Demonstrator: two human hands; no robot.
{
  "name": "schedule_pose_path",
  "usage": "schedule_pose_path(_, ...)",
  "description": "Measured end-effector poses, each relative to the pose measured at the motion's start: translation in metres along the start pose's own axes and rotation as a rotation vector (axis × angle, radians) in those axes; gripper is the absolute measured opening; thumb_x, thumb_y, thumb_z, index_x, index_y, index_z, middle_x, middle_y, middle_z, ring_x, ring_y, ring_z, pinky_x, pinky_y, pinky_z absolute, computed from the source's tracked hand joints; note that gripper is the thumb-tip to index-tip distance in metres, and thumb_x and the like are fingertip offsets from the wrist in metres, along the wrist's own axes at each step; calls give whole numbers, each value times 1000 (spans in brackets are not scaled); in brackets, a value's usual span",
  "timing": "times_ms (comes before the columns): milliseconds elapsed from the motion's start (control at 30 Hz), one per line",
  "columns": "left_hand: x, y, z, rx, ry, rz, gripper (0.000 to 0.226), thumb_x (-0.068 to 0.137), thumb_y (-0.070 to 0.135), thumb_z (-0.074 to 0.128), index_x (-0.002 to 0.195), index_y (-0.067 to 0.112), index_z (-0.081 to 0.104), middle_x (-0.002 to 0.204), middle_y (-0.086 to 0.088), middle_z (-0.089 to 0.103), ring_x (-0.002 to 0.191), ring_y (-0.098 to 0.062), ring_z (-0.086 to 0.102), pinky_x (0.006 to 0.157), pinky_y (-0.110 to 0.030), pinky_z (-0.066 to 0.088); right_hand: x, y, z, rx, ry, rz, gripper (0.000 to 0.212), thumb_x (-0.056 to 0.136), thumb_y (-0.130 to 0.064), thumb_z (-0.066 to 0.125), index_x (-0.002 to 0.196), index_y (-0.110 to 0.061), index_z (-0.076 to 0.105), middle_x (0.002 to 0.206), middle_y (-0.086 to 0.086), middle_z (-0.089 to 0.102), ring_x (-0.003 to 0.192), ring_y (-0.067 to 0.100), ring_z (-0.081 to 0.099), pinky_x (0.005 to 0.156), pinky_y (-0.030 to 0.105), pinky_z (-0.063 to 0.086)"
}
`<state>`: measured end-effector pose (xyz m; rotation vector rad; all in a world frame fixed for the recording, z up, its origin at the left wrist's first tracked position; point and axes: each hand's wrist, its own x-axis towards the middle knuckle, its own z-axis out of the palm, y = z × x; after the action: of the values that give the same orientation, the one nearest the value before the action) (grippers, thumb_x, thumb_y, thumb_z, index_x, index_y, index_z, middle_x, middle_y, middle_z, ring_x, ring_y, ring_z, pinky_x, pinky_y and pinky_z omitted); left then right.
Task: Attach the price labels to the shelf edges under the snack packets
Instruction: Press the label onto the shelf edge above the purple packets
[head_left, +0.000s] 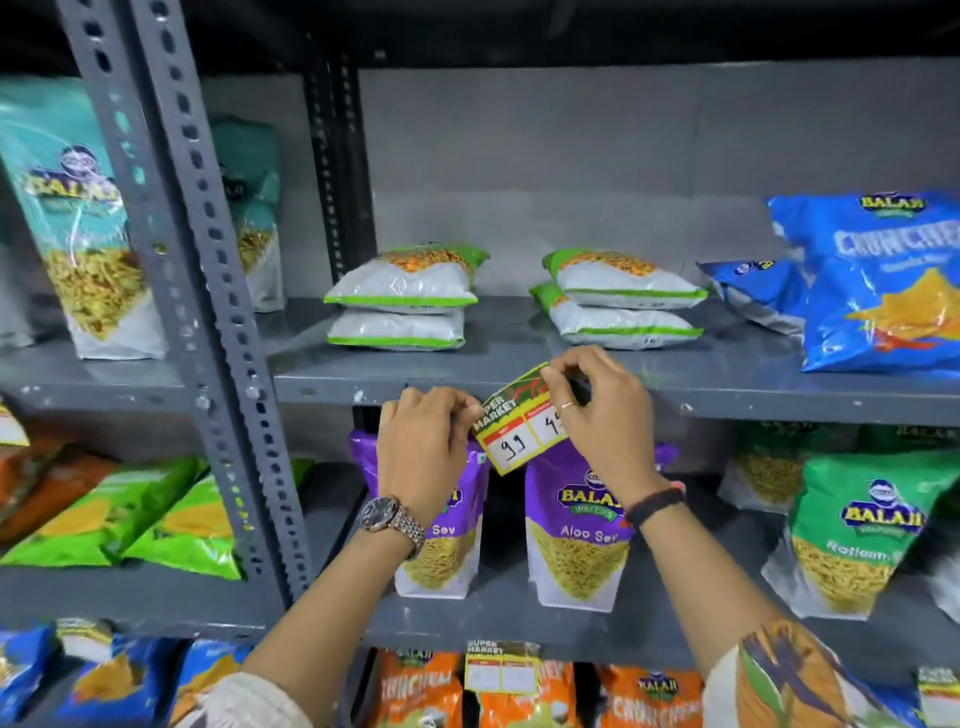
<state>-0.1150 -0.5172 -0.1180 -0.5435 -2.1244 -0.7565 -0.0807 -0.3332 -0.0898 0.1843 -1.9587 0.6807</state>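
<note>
A yellow price label (511, 428) printed "SUPER MARKET" with "99" written on it is held tilted against the front edge of the grey shelf (779, 400). My left hand (421, 452), wearing a watch, pinches the label's left edge. My right hand (602, 410) grips its upper right corner at the shelf edge. Above, white and green snack packets (400, 301) lie stacked on that shelf. Below hang purple Aloo Sev packets (576, 540). Another price label (501, 667) hangs from the lower shelf edge.
Blue Crunchex packets (878, 280) stand at the right of the upper shelf. A perforated grey upright (208, 312) divides the racks. Green packets (852, 525) sit lower right, orange packets (530, 696) at the bottom, teal packets (72, 218) on the left.
</note>
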Motion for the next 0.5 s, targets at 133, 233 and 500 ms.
schedule_pose_path(133,20,12,-17,-10,54,61,21,89,30,41,83,21,58,77,7,62,72,-23,48,65,-31,24,1,-5,-7,80,16,14,10,92,-25,53,86,-16,54,83,-5,60,70,16,62,57,31,42)
schedule_pose_path(233,33,11,-19,-34,1,84,9,90,26,55,83,23,60,76,15,54,70,-15,42,65,-28,22,2,1,-16,140,-24,25,8,88,-22,56,83,-16,57,86,-4,63,74,13,61,64,36,50)
schedule_pose_path(500,11,-11,-15,-8,-117,244,8,86,36,58,85,30,64,76,26,44,73,-9,45,66,-24,23,-20,19,-24,33,-226,-1,8,77,-18,67,71,-20,63,113,-8,63,98,17,62,82,40,51)
